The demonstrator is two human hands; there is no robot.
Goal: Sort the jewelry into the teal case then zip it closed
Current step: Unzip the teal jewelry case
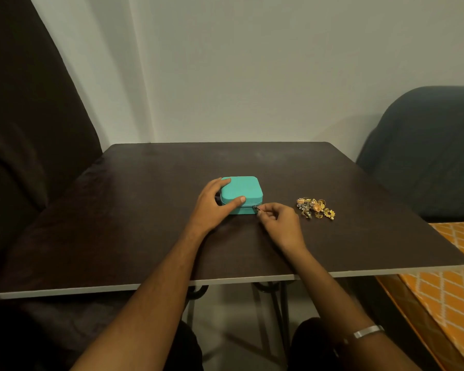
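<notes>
A small teal case (245,190) lies closed in the middle of the dark table (145,223). My left hand (212,207) grips its left side, with a finger along the far corner and the thumb over the front edge of the lid. My right hand (280,223) pinches the metal zipper pull (256,208) at the case's front right corner. A pile of gold and silver jewelry (315,208) lies loose on the table, a little to the right of the case and beyond my right hand.
A dark cushioned seat (24,129) rises at the left and a blue-grey chair (426,156) stands at the right. An orange patterned cloth (450,290) lies at the lower right. The table's pale front edge (118,289) runs close to my body.
</notes>
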